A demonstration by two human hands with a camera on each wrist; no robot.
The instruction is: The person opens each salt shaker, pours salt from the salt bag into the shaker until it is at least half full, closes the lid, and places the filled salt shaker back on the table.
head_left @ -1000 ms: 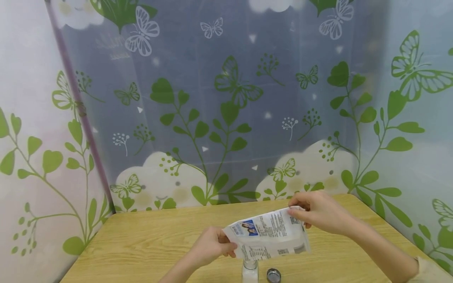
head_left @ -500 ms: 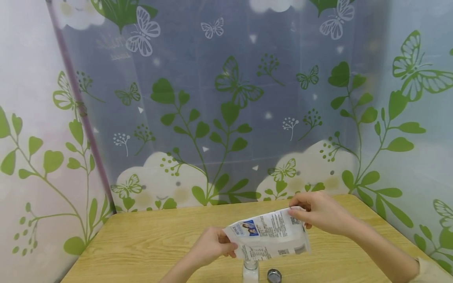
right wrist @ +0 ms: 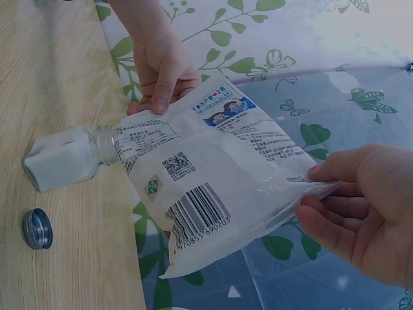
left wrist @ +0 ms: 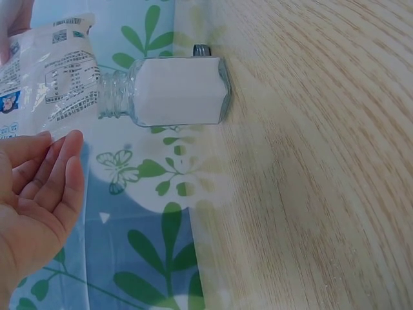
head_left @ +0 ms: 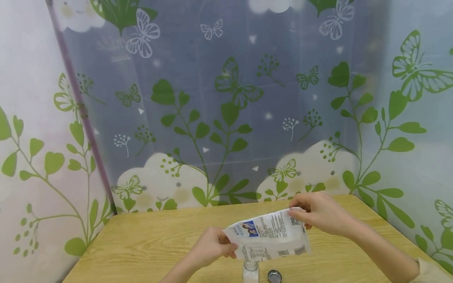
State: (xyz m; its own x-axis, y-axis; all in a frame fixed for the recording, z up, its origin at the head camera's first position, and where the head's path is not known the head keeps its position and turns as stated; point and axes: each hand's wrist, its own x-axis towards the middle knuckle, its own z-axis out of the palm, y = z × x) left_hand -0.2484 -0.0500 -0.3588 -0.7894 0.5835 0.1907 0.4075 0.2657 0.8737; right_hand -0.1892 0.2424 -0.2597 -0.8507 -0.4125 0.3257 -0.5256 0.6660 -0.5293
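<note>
Both hands hold a white printed plastic bag [head_left: 269, 234] tilted above the table. My left hand [head_left: 210, 245] pinches its lower left corner between thumb and fingers. Up at the opposite corner, my right hand [head_left: 323, 212] pinches the bag's edge, as the right wrist view also shows. Below the bag's lower edge stands an uncapped clear glass jar [left wrist: 177, 90], filled with white stuff nearly to its shoulder. The jar's threaded neck [right wrist: 106, 143] is right at the bag's corner; whether they touch I cannot tell. Any opening in the bag is hidden.
A silver screw lid [right wrist: 37, 228] lies on the table to the right of the jar. The wood-grain table [head_left: 152, 239] ends at a curtain [head_left: 226, 129] printed with leaves and butterflies, which stands behind it and at both sides.
</note>
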